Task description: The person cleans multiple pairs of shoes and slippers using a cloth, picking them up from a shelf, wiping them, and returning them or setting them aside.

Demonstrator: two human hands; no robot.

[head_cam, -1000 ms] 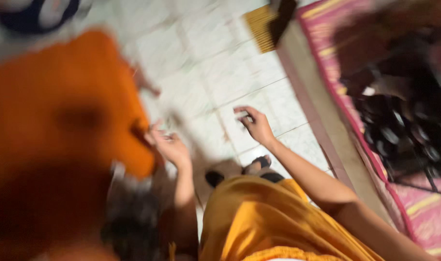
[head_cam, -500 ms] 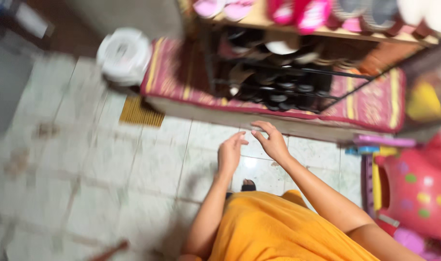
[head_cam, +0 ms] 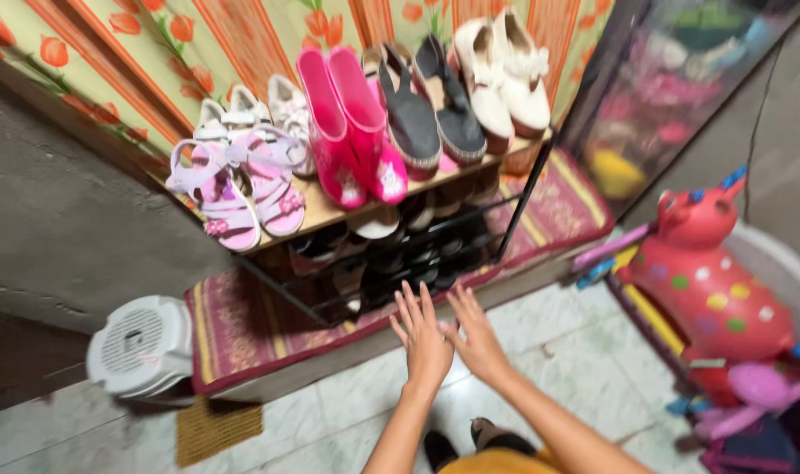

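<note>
Shoe rack (head_cam: 391, 246): black wire frame, wooden top shelf, set on a patterned red mat (head_cam: 242, 320) atop a low raised step, backed by a floral orange curtain (head_cam: 154, 44). Below the step, pale tiled floor (head_cam: 365, 395) with a small woven doormat (head_cam: 217, 430). Left of the rack, a bare grey wall and a white fan (head_cam: 141, 347) lying on the step's end. Right of the rack, a red spotted toy animal (head_cam: 716, 281) among other toys.

Against the frame half a second back: rack now far nearer and seen more from the front, top shelf fully in view; both hands moved up from over the floor tiles to just before the rack's lower shelves; fan shifted from upper left of the rack to its lower left.

On the rack's top shelf, left to right: lilac and pink strappy sandals (head_cam: 233, 189), small white shoes (head_cam: 281, 114), pink rubber boots (head_cam: 351, 123), dark espadrille sandals (head_cam: 435, 101), cream shoes (head_cam: 501, 75). Lower shelves crammed with dark footwear, blurred, kinds hard to tell.

Left hand (head_cam: 424, 338) and right hand (head_cam: 477, 338) side by side in front of the rack's bottom shelf, fingers spread and outstretched, holding nothing, not clearly touching the rack.
</note>
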